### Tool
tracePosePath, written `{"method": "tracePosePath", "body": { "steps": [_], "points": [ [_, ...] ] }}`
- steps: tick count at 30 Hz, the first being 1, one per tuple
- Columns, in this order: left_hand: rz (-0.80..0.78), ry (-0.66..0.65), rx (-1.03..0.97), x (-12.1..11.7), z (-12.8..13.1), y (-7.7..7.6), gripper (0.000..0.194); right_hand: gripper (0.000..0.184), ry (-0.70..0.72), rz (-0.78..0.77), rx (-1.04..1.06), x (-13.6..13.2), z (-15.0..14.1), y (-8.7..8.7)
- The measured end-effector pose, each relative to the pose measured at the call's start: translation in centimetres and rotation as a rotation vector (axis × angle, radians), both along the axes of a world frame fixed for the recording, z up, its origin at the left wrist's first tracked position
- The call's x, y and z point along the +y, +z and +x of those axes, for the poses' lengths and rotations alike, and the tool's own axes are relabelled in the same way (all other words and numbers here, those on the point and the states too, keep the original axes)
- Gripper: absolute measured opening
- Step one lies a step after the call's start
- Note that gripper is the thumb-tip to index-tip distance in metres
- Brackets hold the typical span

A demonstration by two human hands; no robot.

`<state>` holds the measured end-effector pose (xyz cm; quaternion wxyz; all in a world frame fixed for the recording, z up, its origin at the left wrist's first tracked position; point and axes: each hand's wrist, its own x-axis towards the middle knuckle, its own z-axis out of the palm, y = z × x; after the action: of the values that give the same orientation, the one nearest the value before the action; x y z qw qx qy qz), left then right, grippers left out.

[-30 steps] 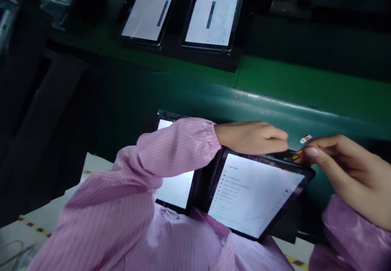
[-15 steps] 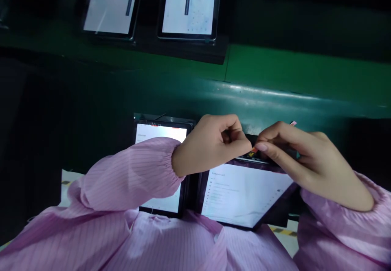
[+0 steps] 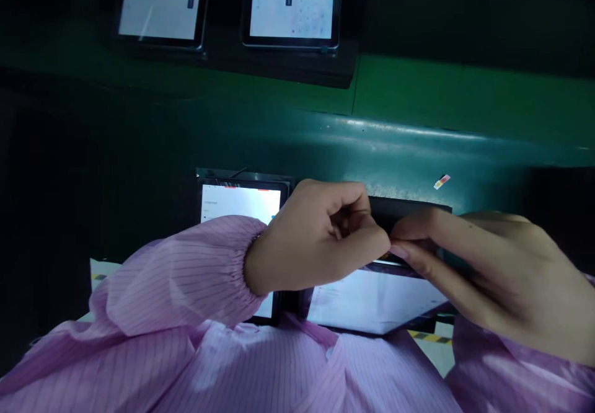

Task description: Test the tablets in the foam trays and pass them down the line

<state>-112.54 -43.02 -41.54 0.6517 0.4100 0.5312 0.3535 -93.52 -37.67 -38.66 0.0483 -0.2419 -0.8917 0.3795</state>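
Observation:
My left hand [image 3: 320, 233] is closed in a pinch above the top edge of a tablet [image 3: 372, 304] with a lit screen. My right hand [image 3: 493, 270] pinches from the other side, thumb and forefinger meeting the left fingertips. Between them is a tiny orange and dark piece [image 3: 387, 255], mostly hidden by the fingers; its kind does not show clearly. The tablet lies close against my body, its upper part covered by both hands. Left of it, a second lit tablet [image 3: 239, 199] is partly covered by my left forearm.
A small pink, yellow and white strip [image 3: 442, 182] lies on the green bench [image 3: 279, 134] beyond my right hand. Two more lit tablets [image 3: 160, 4] [image 3: 292, 10] sit at the far side on a dark base. Striped floor tape [image 3: 432, 337] shows below the bench.
My right hand has shifted down and in, so the fingertips of both hands now meet. The orange piece is more hidden, and the coloured strip has come fully into view.

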Motion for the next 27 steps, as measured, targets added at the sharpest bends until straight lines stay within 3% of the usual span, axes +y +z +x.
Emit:
{"method": "tracePosePath", "body": {
  "steps": [11,21,27],
  "points": [
    [0.019,-0.007,0.024,-0.09,-0.13,-0.41,0.025,0.017,0.126,-0.138,0.059,0.72,-0.61,-0.79],
    [0.012,0.013,0.02,0.11,-0.12,-0.28,0.024,0.015,0.02,-0.219,-0.021,0.74,-0.6,-0.77],
    [0.019,0.017,0.046,0.03,-0.1,-0.54,0.025,0.016,0.043,-0.208,0.002,0.9,-0.67,-1.03]
  ]
}}
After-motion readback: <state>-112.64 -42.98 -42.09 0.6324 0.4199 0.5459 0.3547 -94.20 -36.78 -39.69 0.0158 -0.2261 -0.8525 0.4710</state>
